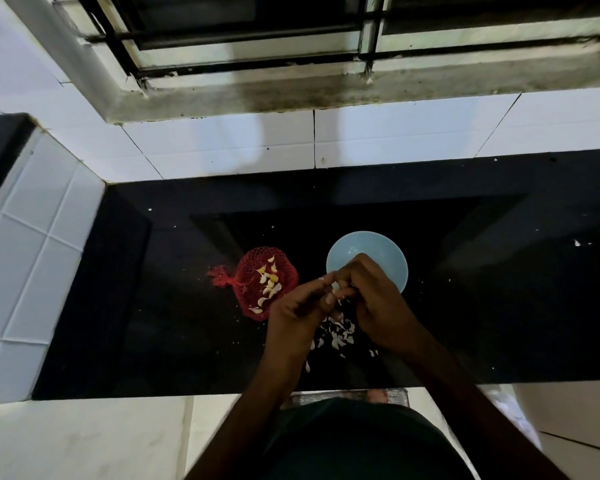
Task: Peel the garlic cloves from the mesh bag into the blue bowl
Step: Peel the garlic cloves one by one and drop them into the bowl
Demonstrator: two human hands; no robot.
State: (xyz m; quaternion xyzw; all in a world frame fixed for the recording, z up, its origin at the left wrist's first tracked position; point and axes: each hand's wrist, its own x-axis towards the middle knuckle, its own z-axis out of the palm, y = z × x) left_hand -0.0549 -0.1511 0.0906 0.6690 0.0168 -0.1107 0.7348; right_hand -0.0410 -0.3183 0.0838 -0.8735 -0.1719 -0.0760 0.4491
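A red mesh bag (264,282) lies spread on the black counter with several garlic cloves (269,280) on it. Just right of it stands the blue bowl (364,249); my right hand hides its near part. My left hand (300,306) and my right hand (374,296) meet in front of the bowl, their fingertips pinching one small pale garlic clove (336,289) between them. Below the hands lies a heap of white garlic peels (338,332).
The black counter (160,306) ends at a front edge near my body. A white tiled block stands at the left (32,271), and a tiled wall and window ledge run behind. Small white flecks dot the counter.
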